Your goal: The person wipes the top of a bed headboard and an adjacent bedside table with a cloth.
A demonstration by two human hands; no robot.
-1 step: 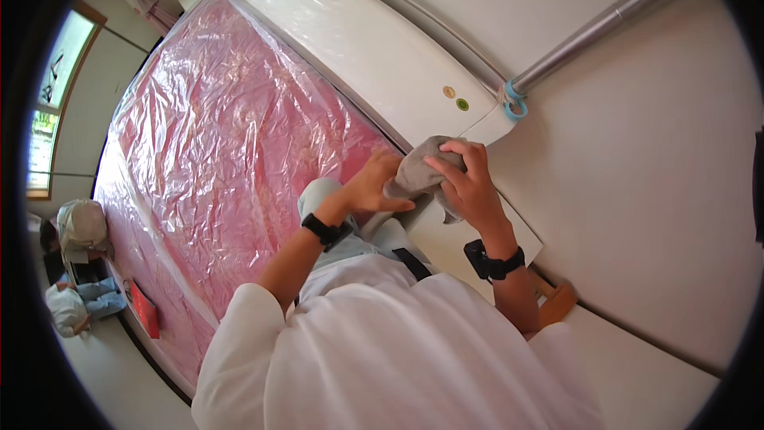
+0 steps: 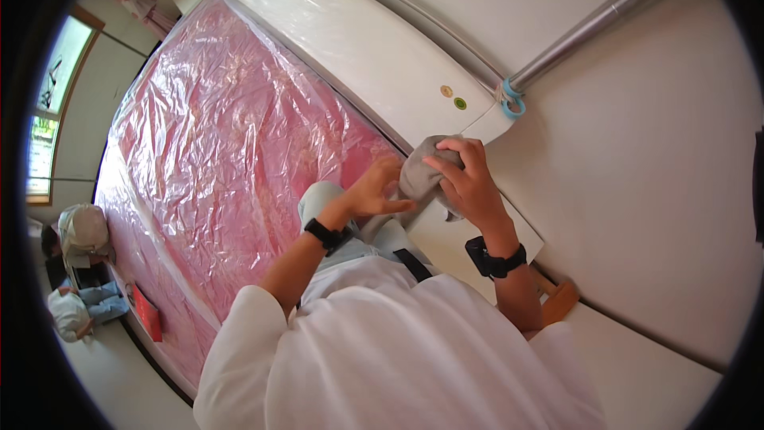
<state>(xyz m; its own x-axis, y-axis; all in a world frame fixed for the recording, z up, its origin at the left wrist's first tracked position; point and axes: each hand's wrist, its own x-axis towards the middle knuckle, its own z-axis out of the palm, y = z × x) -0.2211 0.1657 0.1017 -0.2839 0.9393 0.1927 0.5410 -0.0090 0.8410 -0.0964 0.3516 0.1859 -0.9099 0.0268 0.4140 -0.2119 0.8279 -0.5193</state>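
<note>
A bunched grey cloth [image 2: 423,169] is in my right hand [image 2: 469,179], whose fingers are bent over its top and right side. A loose corner of the cloth hangs below. My left hand [image 2: 374,189] is at the cloth's left side, slightly blurred, with its thumb stretched toward the lower edge and its fingers apart. Whether its fingertips touch the cloth is hard to make out. Both hands are above the corner of a white bedside cabinet [image 2: 454,239], close to the end of the white headboard [image 2: 374,40].
On my left, a bed with a pink cover under clear plastic [image 2: 231,135] fills much of the view. A metal pole [image 2: 597,24] with blue clips [image 2: 514,99] rises beside the headboard. A person [image 2: 72,310], a pale bag [image 2: 83,227] and a red item [image 2: 146,312] are at the far left.
My left hand has drawn back slightly from the grey cloth. The right hand still grips it in nearly the same place.
</note>
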